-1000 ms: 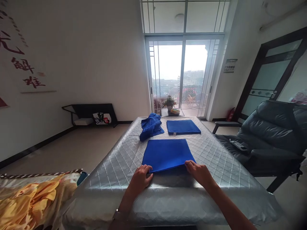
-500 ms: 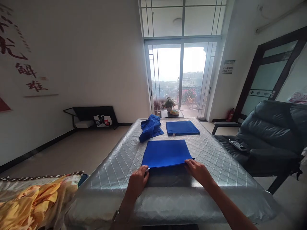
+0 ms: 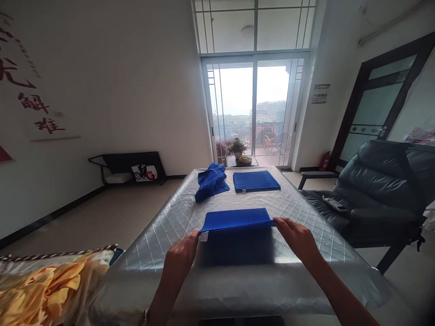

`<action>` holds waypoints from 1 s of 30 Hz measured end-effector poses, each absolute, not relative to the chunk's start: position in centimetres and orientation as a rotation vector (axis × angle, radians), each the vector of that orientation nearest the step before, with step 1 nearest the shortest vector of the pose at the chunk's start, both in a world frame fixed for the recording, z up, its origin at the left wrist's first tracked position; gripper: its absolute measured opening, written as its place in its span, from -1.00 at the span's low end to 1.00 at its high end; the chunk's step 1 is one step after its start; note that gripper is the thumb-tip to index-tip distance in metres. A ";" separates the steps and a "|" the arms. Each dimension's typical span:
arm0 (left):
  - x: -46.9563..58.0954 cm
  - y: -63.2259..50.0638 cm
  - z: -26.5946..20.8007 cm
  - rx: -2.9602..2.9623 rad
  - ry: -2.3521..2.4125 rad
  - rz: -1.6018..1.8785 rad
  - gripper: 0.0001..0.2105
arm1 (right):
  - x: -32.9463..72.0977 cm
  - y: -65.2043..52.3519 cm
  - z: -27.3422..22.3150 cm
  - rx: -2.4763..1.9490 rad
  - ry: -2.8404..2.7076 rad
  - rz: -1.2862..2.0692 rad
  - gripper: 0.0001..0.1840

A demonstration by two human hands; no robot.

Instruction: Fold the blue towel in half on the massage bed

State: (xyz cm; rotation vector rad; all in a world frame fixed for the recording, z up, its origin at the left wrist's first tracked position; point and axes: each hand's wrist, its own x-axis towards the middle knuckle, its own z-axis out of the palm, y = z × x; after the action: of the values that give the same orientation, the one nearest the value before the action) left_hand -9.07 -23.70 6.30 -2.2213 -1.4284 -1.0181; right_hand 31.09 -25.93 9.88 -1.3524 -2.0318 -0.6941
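At far left, yellow fabric [image 3: 50, 290] lies heaped at the lower edge of the view; farther back, a white printed bag [image 3: 144, 172] stands by the wall. The left hand [image 3: 181, 253] is positioned over the bench [image 3: 159, 246], which has a silver quilted cover; its grip pinches the near left corner of the held cloth [image 3: 238, 219], beside a white label [image 3: 204, 236]. At the far left of the bench lies a crumpled cloth [image 3: 211, 182]; the held cloth, blue, spans both hands at mid-bench, near edge raised; beyond it, to the right of the crumpled cloth, a folded cloth [image 3: 256, 181] lies flat. The right hand [image 3: 295, 233] grips the near right corner between thumb and fingers; at far right stands a dark armchair [image 3: 377, 181], apart from the hands.
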 end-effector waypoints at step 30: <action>7.4 10.0 30.0 -2.395 -1.347 -1.318 -0.70 | 44.4 4.0 29.3 -1.566 -1.797 -0.588 -0.64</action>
State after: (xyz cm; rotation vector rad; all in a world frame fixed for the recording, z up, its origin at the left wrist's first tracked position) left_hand 7.39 9.97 29.98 -2.3950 -1.3469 -1.3182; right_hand 44.43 3.99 29.33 -1.5659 -1.7968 -0.5884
